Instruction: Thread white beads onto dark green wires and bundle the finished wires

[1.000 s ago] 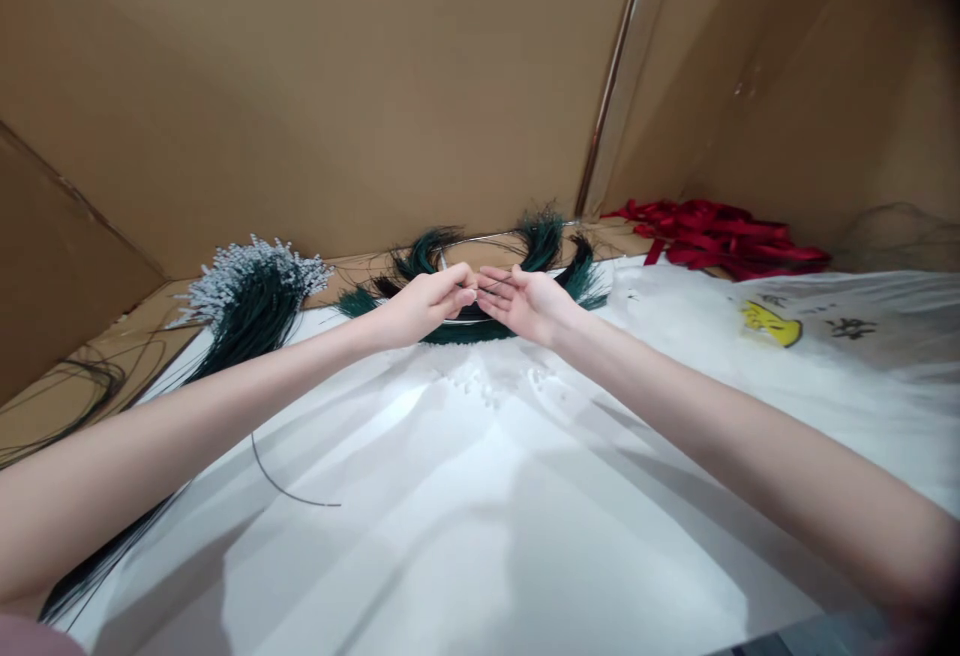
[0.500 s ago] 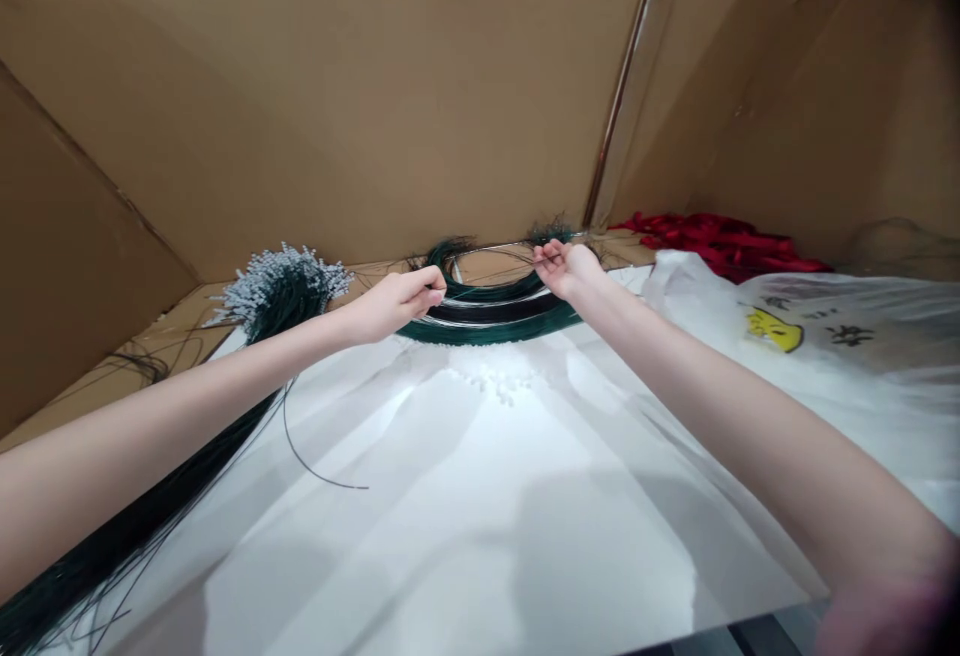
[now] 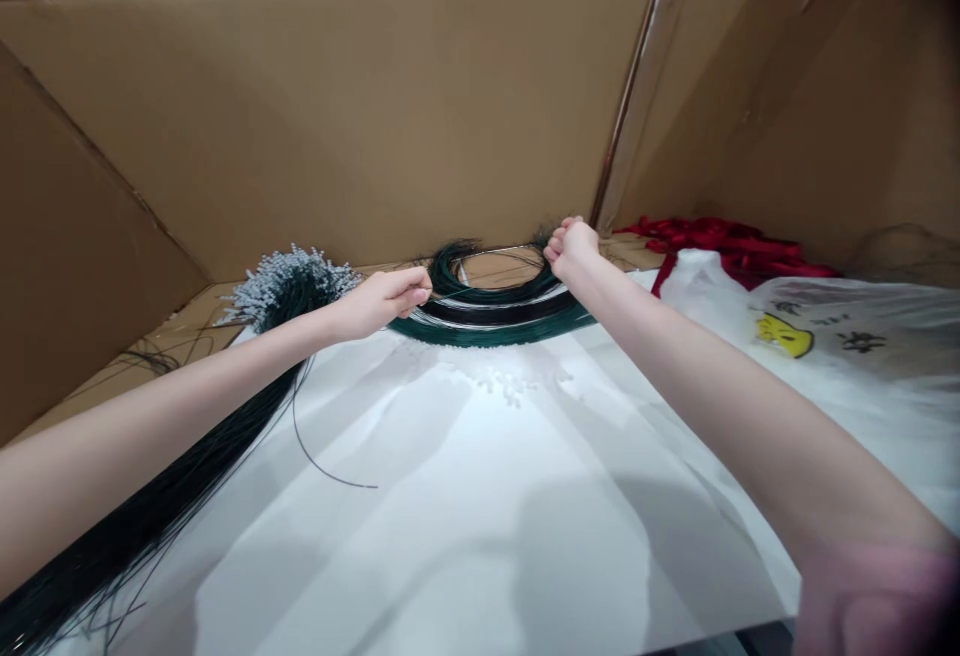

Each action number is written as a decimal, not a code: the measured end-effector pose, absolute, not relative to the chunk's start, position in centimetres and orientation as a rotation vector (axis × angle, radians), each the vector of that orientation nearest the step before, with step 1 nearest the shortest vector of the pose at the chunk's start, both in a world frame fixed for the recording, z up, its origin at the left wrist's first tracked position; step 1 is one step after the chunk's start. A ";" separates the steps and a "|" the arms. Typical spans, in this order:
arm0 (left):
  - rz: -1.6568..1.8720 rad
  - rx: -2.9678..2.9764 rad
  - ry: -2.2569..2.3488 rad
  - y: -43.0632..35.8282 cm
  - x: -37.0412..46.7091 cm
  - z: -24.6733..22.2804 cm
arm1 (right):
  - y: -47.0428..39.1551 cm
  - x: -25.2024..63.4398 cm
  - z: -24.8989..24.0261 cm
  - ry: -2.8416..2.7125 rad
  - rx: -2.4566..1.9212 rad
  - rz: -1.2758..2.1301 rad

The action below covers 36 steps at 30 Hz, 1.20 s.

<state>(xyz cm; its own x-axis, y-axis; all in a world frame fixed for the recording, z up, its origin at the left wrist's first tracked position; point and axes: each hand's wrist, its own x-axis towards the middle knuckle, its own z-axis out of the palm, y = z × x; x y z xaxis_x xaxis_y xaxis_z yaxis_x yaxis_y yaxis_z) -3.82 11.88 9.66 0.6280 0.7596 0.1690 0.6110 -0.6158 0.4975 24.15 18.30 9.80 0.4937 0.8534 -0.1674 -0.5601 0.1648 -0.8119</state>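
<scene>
My left hand (image 3: 384, 304) is closed, thumb pressed on curled fingers, at the left end of a curved bundle of dark green wires (image 3: 495, 336). A thin green wire (image 3: 474, 293) stretches faintly from it toward my right hand (image 3: 574, 248), whose fingers are curled shut at the bundle's right end. The fingers hide the wire's ends. Small white beads (image 3: 514, 388) lie in front of the bundle on white paper (image 3: 420, 516). Left of my left hand, a thick bunch of dark green stems (image 3: 225, 446) ends in pale grey-white bead tips (image 3: 277, 281).
Tall cardboard walls (image 3: 337, 116) enclose the back and sides. At the right lie red ribbons (image 3: 727, 246) and a translucent plastic bag (image 3: 885, 376) with a yellow print. Loose dark wires (image 3: 154, 361) rest at the far left, and one stray wire (image 3: 322, 471) curves over the paper.
My hands have moved farther apart, the left one slightly left and the right one right and a little up. My right hand's fingers have curled in more. The view has shifted slightly.
</scene>
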 end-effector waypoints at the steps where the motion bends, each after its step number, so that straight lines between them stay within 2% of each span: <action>1: 0.525 2.447 1.084 12.0 -4.0 9.7 | 18.3 23.9 10.1 -0.387 -0.947 1.024; 9: 0.589 2.362 1.099 12.4 -5.5 9.8 | 17.2 22.1 12.9 -0.606 -0.779 0.951; 17: 0.492 2.311 1.073 10.5 -8.0 10.6 | 13.7 21.4 14.7 -0.835 -0.732 0.865; 26: 0.462 2.299 1.243 4.9 -11.5 13.3 | 7.7 22.9 17.3 -0.935 -0.609 0.831; 36: -0.002 2.176 1.338 -2.9 -12.8 13.1 | 0.6 23.2 19.1 -0.877 -0.612 1.092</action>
